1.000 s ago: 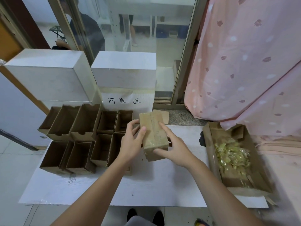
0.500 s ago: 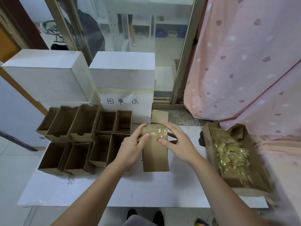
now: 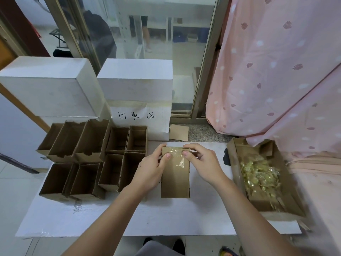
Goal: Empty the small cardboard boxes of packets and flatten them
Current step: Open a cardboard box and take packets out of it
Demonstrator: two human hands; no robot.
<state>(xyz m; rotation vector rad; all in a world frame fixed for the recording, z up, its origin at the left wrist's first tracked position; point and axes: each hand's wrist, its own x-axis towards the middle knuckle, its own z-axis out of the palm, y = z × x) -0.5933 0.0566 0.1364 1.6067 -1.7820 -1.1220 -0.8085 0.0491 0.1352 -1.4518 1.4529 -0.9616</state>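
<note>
i see a sealed small box [image 3: 175,174] lying at table centre, both thumbs pressing its taped top edge: left hand [image 3: 150,169] grips its 9 o'clock side, right hand [image 3: 203,163] its 3 o'clock side. packets tray [image 3: 287,206] at 3 o'clock.

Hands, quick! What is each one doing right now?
Left hand: grips the far end of the small cardboard box, thumb on its clear tape.
Right hand: grips the same end, thumb on the tape.

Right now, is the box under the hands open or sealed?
Sealed: clear tape covers the small box's closed top flap.
</note>
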